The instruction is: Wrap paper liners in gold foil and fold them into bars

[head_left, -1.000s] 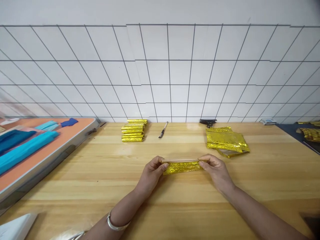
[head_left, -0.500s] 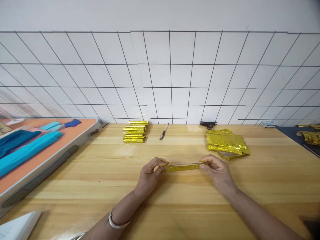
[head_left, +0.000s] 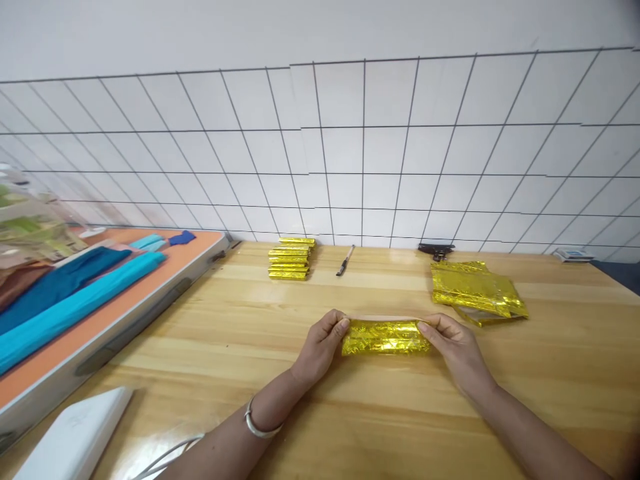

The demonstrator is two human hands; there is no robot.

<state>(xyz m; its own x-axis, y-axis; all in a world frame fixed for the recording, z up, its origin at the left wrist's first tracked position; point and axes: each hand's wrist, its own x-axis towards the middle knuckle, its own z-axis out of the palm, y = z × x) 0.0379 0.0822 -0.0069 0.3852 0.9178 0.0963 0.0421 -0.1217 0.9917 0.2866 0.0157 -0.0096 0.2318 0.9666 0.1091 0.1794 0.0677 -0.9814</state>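
A strip of shiny gold foil paper is stretched between my two hands, above the wooden table. My left hand pinches its left end between thumb and fingers. At the other end, my right hand grips the top right corner the same way. The foil's gold face is turned toward me, with a pale edge along its top. Beyond my left hand lies a row of several narrow folded gold foil strips. Flat gold foil sheets lie in a loose pile behind my right hand.
A pen and a black clip lie near the tiled wall. On the left, an orange-topped surface carries rolled blue fabric. A white box-like object and a cable are at front left.
The gold foil has turned from nearly edge-on to show its broad face, still held at both ends. The camera view has swung left, so everything on the table appears further right.
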